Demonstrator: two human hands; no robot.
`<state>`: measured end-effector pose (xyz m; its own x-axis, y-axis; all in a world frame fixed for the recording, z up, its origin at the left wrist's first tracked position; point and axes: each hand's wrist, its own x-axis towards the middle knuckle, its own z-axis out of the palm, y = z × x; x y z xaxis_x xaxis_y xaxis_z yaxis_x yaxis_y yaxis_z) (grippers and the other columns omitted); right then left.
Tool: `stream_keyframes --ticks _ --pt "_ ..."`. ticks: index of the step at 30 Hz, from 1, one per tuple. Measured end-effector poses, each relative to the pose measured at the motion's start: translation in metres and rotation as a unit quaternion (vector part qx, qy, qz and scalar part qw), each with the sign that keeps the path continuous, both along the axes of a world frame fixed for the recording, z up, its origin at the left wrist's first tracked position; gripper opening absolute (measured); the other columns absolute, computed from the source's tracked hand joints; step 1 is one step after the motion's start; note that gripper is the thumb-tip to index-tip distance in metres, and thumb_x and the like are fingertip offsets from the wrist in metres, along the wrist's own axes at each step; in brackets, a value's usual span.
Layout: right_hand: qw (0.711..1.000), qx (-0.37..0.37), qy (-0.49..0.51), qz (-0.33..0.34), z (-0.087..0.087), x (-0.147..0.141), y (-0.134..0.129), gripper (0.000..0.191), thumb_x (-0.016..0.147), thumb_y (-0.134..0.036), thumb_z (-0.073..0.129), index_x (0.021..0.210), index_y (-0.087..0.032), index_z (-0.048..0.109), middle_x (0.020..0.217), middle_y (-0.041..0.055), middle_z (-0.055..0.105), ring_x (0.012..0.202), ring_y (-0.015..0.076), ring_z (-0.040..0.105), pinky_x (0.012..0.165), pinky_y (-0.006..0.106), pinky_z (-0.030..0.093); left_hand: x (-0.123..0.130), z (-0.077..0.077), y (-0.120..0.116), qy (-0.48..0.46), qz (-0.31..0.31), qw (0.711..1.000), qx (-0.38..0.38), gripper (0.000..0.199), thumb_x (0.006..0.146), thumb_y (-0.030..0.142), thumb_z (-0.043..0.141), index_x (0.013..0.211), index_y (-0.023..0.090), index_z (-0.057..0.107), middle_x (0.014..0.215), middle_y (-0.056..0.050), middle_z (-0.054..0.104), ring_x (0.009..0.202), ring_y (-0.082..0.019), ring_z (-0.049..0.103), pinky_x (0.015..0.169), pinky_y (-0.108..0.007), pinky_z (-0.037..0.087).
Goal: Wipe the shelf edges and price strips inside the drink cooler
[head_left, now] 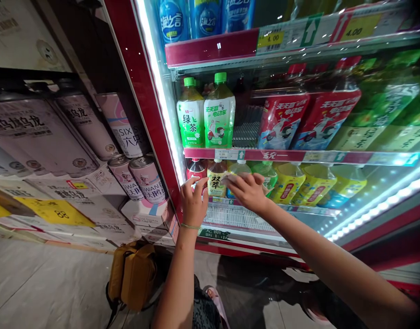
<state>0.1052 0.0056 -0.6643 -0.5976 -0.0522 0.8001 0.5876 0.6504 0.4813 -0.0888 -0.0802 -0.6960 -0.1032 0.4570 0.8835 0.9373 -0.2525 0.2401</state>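
My left hand (194, 203) is raised at the left end of the lower shelf, fingers bent and apart, in front of a red-labelled bottle (196, 169). I see nothing held in it. My right hand (248, 191) is closed on a small pale cloth or tissue (226, 178), beside the bottle with the cream label (215, 181). Behind that hand, a green-capped bottle (269, 176) is partly covered. Two green tea bottles, one at the left (190, 114) and one beside it (220, 112), stand upright on the shelf above.
Red-labelled bottles (283, 119) and yellow-labelled bottles (288, 185) line the cooler shelves. The red cooler frame (146, 100) runs along the left. Beyond it are stacked cartons (52, 201) and pink cans (148, 178). A mustard backpack (137, 276) lies on the floor.
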Motion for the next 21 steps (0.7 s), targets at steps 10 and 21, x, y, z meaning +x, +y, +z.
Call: stream_keyframes --ticks 10,21 --pt "1.0 -0.01 -0.025 0.0 0.005 -0.009 0.0 0.027 0.1 -0.019 0.058 0.122 -0.032 0.068 0.118 -0.0007 0.073 0.107 0.0208 0.055 0.087 0.037 0.032 -0.007 -0.001 0.0 0.005 0.017 1.0 0.01 0.036 0.094 0.012 0.062 0.129 0.023 0.063 0.124 -0.012 0.055 0.116 -0.026 0.055 0.103 -0.046 0.051" --pt "0.999 0.016 -0.017 -0.035 0.013 -0.018 0.0 0.026 0.102 -0.02 0.053 0.121 -0.03 0.069 0.117 0.0009 0.074 0.105 0.0218 0.055 0.09 0.038 0.034 -0.015 -0.005 0.001 -0.026 0.027 0.999 0.0 0.038 0.094 0.013 0.062 0.13 0.024 0.064 0.125 -0.011 0.053 0.117 -0.025 0.055 0.105 -0.046 0.051"
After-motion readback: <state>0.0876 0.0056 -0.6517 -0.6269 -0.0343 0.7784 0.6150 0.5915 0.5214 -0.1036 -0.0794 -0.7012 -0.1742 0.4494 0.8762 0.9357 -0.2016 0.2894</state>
